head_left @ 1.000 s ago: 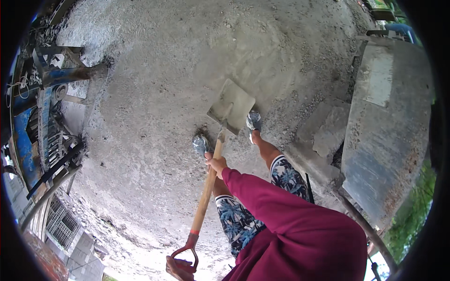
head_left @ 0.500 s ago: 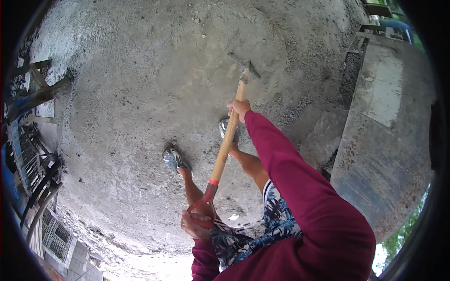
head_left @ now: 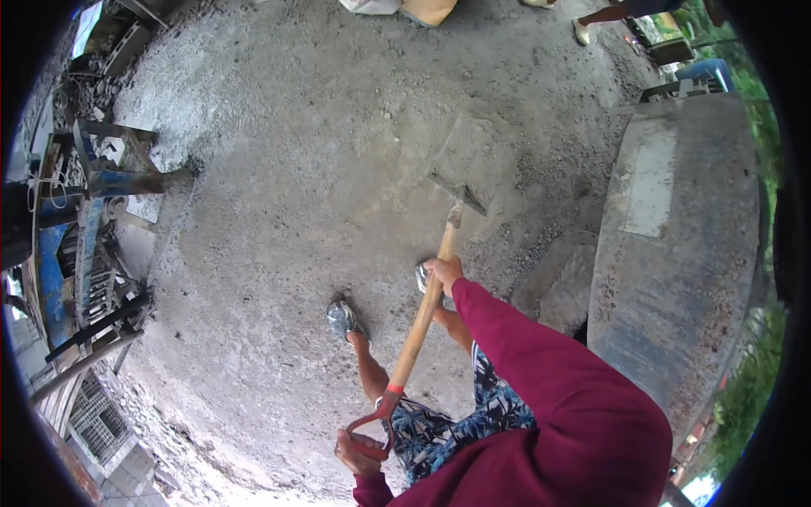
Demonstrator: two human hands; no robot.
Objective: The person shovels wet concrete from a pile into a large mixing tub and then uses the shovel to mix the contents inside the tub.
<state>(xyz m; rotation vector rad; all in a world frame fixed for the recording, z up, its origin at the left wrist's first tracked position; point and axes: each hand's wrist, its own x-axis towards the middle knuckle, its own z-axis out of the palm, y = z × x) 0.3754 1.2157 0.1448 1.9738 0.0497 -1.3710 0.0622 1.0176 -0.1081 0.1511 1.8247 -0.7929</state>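
Note:
I hold a shovel point(head_left: 422, 325) with a wooden shaft and a red D-shaped handle, slanting away from me over the grey ground. My left hand point(head_left: 357, 450) is closed around the red grip, low in front of my shorts. Farther up, my right hand point(head_left: 444, 275) wraps the shaft below the metal socket. The dark rear edge of the blade point(head_left: 457, 193) shows at the far end. Grey, sandy material point(head_left: 473, 152) lies just beyond that edge and blends with the ground, so the rest of the blade is hard to make out.
A large rusty metal panel point(head_left: 676, 253) stands on the right, with a grey slab point(head_left: 568, 279) beside it. Blue metal machinery point(head_left: 89, 237) lines the left. Pale sacks point(head_left: 427, 10) lie at the far edge, and another person's foot point(head_left: 581, 32) shows at the far right.
The view has tilted up, bringing the sacks and another person's legs into sight. Both my hands keep their hold on the shovel, which sits lower in the picture.

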